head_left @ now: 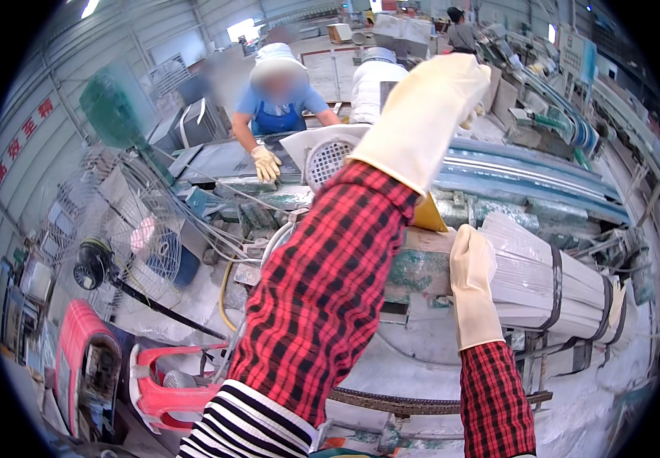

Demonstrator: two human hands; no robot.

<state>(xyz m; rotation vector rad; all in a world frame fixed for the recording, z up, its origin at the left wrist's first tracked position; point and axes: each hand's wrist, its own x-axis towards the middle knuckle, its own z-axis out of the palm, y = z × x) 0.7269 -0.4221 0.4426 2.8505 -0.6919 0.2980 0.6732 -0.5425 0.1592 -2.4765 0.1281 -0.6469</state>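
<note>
Factory hall stretches behind, with grey metal walls, long machine lines and dust-caked floor. Across the middle runs a blue-green conveyor machine [513, 183], powdered white. Low on the right of it lies a strapped bundle of white ribbed strips [551, 282], bound by dark bands. A co-worker in a blue apron [276, 114] leans over the far end, one gloved hand on the machine. At left stands a caged pedestal fan [128, 244], with a red plastic chair [166, 389] below it. The left hand [429, 114], in a cream glove, is raised high, fingers straight and released, apparently pressing a yellow piece [429, 217]. The right hand [471, 271], gloved too, rests flat on the bundle's near end, fingers extended.
</note>
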